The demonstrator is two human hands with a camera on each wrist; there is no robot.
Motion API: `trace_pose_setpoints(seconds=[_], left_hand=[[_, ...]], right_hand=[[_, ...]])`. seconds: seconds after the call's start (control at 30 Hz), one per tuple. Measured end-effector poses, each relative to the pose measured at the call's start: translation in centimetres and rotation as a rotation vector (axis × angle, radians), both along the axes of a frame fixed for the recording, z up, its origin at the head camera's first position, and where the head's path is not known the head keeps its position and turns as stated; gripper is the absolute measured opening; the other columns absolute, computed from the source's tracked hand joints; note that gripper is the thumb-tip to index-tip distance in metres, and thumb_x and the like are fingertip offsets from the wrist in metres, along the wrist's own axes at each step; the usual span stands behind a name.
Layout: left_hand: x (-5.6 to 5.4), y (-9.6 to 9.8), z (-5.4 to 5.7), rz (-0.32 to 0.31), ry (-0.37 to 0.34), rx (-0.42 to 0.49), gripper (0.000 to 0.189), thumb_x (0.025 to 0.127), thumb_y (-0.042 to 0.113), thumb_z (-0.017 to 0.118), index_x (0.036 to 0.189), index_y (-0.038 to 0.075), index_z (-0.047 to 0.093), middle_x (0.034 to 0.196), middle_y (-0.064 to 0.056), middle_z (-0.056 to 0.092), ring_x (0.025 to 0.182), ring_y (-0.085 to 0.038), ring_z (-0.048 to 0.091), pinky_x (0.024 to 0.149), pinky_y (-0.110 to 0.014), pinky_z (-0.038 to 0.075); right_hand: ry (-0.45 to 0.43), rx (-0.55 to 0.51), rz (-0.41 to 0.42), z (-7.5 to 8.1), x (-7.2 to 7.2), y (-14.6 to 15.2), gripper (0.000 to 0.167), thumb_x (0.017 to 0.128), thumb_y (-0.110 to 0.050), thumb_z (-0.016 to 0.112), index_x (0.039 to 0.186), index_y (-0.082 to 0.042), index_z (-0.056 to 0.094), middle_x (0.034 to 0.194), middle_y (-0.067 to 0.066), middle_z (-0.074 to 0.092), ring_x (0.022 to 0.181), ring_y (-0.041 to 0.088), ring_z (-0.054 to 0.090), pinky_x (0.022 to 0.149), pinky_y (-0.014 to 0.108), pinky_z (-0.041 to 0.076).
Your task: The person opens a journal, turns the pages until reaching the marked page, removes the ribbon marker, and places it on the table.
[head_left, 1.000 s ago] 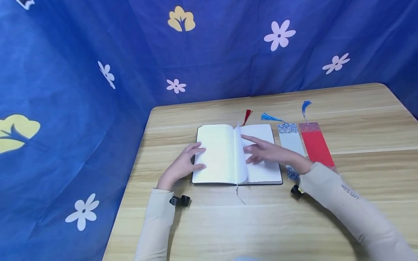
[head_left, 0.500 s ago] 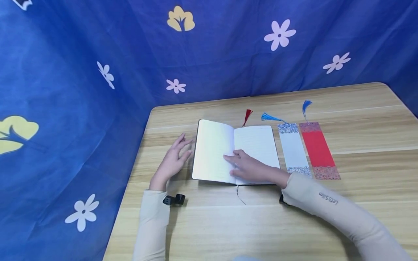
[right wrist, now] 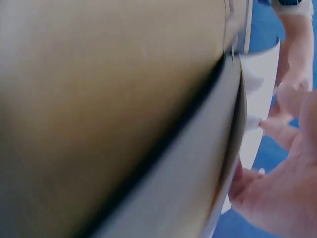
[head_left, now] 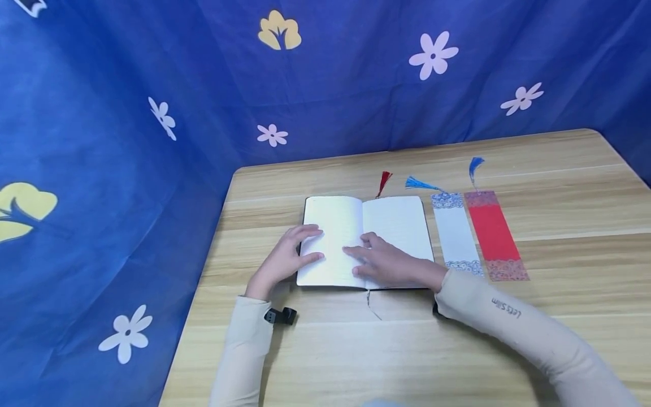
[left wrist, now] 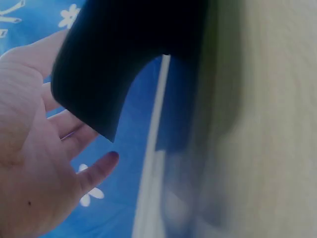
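Note:
An open notebook (head_left: 396, 220) with blank-looking light pages and a dark cover lies flat in the head view. My left hand (head_left: 287, 257) is at its left edge, thumb and fingers spread onto the left page. My right hand (head_left: 386, 263) lies over the middle, fingers extended and touching the pages near the fold. A red tassel (head_left: 385, 182) pokes out above the notebook's top edge; whatever it hangs from is hidden. In the left wrist view the dark cover (left wrist: 129, 44) stands raised before the spread left hand (left wrist: 39, 163). The right wrist view shows my right hand (right wrist: 277, 193) beside the pages.
Right of the notebook lie a white bookmark (head_left: 455, 232) with a light-blue tassel (head_left: 421, 183) and a red bookmark (head_left: 493, 232) with a blue tassel (head_left: 475, 165). A thin ribbon (head_left: 373, 306) trails from the spine. A blue curtain (head_left: 346, 85) borders the wooden table (head_left: 335, 356).
A leaf has turned over to the left side. The left side of the notebook rose, then settled flat. My right hand moved left to the fold; my left hand drew away and came back.

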State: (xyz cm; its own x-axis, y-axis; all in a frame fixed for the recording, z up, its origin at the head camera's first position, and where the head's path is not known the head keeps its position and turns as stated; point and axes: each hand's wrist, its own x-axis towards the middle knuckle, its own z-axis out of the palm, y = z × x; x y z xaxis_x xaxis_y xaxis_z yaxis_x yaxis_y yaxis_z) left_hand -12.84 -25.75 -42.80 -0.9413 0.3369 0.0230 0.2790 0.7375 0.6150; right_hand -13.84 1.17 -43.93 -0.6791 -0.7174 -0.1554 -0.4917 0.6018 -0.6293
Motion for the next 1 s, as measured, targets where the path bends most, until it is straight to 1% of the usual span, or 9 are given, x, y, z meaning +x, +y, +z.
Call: trace_pose_setpoints(seconds=[0.1, 0.2, 0.27, 0.37, 0.43, 0.53, 0.67, 0.77, 1.0], left_hand=[[-0.1, -0.2, -0.6, -0.003, -0.019, -0.012, 0.055, 0.082, 0.031, 0.077, 0.131, 0.012, 0.060, 0.143, -0.008, 0.048, 0.137, -0.033, 0.039, 0.114, -0.053, 0.032], [-0.3, -0.3, -1.0, -0.006, -0.043, -0.021, 0.056, 0.081, 0.030, 0.078, 0.131, 0.012, 0.060, 0.144, -0.008, 0.046, 0.138, -0.033, 0.038, 0.115, -0.052, 0.031], [-0.4, -0.3, -1.2, -0.012, -0.056, -0.022, 0.055, 0.081, 0.029, 0.078, 0.131, 0.011, 0.060, 0.145, -0.009, 0.045, 0.138, -0.033, 0.037, 0.115, -0.052, 0.030], [-0.5, -0.2, -1.4, -0.020, -0.069, -0.029, 0.055, 0.082, 0.028, 0.077, 0.131, 0.010, 0.059, 0.146, -0.010, 0.044, 0.139, -0.034, 0.036, 0.116, -0.052, 0.029], [-0.5, -0.2, -1.5, -0.020, -0.078, -0.037, 0.055, 0.083, 0.028, 0.076, 0.132, 0.010, 0.059, 0.147, -0.010, 0.043, 0.140, -0.034, 0.036, 0.116, -0.052, 0.029], [-0.6, -0.2, -1.6, -0.012, -0.091, -0.048, 0.055, 0.083, 0.028, 0.076, 0.132, 0.010, 0.058, 0.147, -0.010, 0.043, 0.140, -0.033, 0.035, 0.117, -0.050, 0.028], [-0.6, -0.2, -1.7, -0.017, -0.102, -0.046, 0.056, 0.084, 0.028, 0.075, 0.133, 0.010, 0.057, 0.148, -0.010, 0.042, 0.140, -0.033, 0.035, 0.117, -0.051, 0.028], [-0.5, -0.3, -1.7, -0.021, -0.117, -0.048, 0.056, 0.084, 0.028, 0.075, 0.134, 0.010, 0.057, 0.149, -0.011, 0.041, 0.141, -0.033, 0.035, 0.117, -0.051, 0.028], [-0.3, -0.3, -1.6, -0.007, -0.139, -0.052, 0.056, 0.084, 0.027, 0.075, 0.134, 0.009, 0.056, 0.150, -0.011, 0.040, 0.141, -0.034, 0.034, 0.117, -0.051, 0.027]], right_hand=[[-0.055, -0.029, 0.031, 1.0, -1.4, 0.3, 0.051, 0.099, -0.038, 0.052, 0.144, -0.015, 0.046, 0.147, 0.023, 0.035, 0.136, 0.035, 0.040, 0.113, 0.050, 0.035], [0.021, -0.010, 0.022, 1.7, -3.4, 1.1, 0.052, 0.098, -0.039, 0.052, 0.139, -0.008, 0.051, 0.143, 0.022, 0.043, 0.134, 0.036, 0.041, 0.113, 0.051, 0.034], [0.115, 0.054, -0.008, 1.9, -4.7, 1.9, 0.053, 0.098, -0.040, 0.053, 0.139, -0.007, 0.051, 0.145, 0.022, 0.043, 0.134, 0.038, 0.038, 0.113, 0.054, 0.032], [0.223, 0.195, -0.080, 1.9, -6.6, 3.4, 0.058, 0.097, -0.043, 0.053, 0.143, -0.008, 0.046, 0.150, 0.023, 0.035, 0.138, 0.042, 0.029, 0.113, 0.058, 0.027], [0.246, 0.271, -0.119, 1.8, -7.6, 4.2, 0.062, 0.097, -0.045, 0.052, 0.146, -0.008, 0.042, 0.153, 0.024, 0.029, 0.140, 0.044, 0.023, 0.113, 0.061, 0.024], [0.235, 0.325, -0.179, 1.4, -8.7, 5.2, 0.067, 0.096, -0.047, 0.053, 0.148, -0.008, 0.037, 0.154, 0.025, 0.024, 0.141, 0.045, 0.018, 0.112, 0.062, 0.022], [0.212, 0.365, -0.237, 1.0, -9.6, 6.2, 0.069, 0.095, -0.049, 0.053, 0.148, -0.008, 0.037, 0.155, 0.025, 0.022, 0.141, 0.047, 0.016, 0.111, 0.063, 0.021], [0.194, 0.372, -0.253, 0.6, -9.8, 6.9, 0.070, 0.095, -0.051, 0.053, 0.148, -0.008, 0.038, 0.155, 0.025, 0.022, 0.141, 0.048, 0.016, 0.110, 0.064, 0.020], [0.218, 0.301, -0.273, 0.2, -10.2, 7.9, 0.068, 0.090, -0.046, 0.064, 0.142, -0.007, 0.045, 0.149, 0.025, 0.033, 0.135, 0.047, 0.024, 0.105, 0.061, 0.026]])
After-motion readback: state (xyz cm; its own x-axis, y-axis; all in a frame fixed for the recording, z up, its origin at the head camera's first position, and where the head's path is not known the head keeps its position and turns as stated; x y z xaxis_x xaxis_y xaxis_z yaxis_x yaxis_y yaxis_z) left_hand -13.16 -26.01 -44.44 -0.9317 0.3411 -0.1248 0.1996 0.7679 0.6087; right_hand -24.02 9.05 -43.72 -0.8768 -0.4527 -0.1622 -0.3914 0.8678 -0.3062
